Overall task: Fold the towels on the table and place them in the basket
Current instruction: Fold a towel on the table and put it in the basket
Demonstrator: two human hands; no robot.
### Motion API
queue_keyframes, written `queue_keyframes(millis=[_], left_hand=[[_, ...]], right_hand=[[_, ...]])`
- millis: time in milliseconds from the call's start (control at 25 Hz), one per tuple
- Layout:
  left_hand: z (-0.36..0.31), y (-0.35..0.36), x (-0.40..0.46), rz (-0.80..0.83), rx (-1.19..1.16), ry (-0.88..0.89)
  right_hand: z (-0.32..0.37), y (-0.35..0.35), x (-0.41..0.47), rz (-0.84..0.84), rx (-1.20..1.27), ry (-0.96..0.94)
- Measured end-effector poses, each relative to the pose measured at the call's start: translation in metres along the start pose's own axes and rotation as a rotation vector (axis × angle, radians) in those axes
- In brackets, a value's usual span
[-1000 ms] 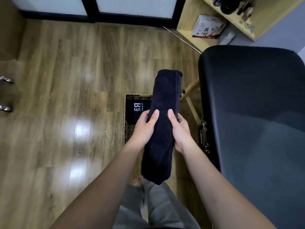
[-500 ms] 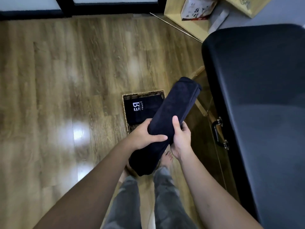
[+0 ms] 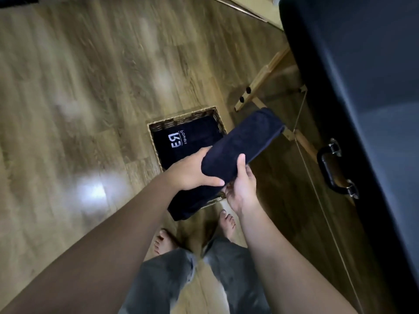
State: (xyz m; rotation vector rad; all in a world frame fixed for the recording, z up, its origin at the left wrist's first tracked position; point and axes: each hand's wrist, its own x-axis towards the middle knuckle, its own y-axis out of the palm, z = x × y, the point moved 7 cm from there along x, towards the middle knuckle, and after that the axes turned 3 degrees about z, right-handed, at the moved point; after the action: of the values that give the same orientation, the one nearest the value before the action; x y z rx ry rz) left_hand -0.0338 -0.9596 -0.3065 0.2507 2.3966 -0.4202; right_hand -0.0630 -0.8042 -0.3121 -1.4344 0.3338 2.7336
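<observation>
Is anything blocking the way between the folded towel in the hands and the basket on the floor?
Nothing visible does. The folded towel hangs over the open wicker basket, which holds only a dark printed towel lying flat inside.

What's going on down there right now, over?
Left hand and right hand both grip folded dark towel. Towel held above basket, one towel already inside. Nothing in the way.
</observation>
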Motion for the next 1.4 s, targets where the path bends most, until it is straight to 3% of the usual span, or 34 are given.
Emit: queue_keyframes(millis=[360,720,920,1080,1240,1320,1400], left_hand=[[0.104,0.034,0.154,0.102,0.302,-0.057],[0.213,0.05,0.243,0.226,0.462,-0.164],[0.268,0.066,0.252,0.305,0.653,-0.281],[0.277,0.071,0.273,0.341,0.783,-0.299],[0.291,0.102,0.286,0.448,1.0,-0.332],[0.294,0.11,0.291,0.422,1.129,-0.303],[0.292,0.101,0.285,0.378,1.103,-0.284]], right_hand=[[-0.097,-0.037,0.169,-0.103,0.047,0.005],[-0.185,-0.041,0.268,-0.034,-0.034,-0.095],[-0.252,-0.042,0.287,-0.035,-0.076,0.18],[-0.264,-0.045,0.308,-0.041,-0.082,0.206],[-0.276,-0.056,0.308,-0.115,-0.211,0.391],[-0.28,-0.061,0.313,-0.13,-0.238,0.426],[-0.281,-0.06,0.316,-0.129,-0.224,0.404]])
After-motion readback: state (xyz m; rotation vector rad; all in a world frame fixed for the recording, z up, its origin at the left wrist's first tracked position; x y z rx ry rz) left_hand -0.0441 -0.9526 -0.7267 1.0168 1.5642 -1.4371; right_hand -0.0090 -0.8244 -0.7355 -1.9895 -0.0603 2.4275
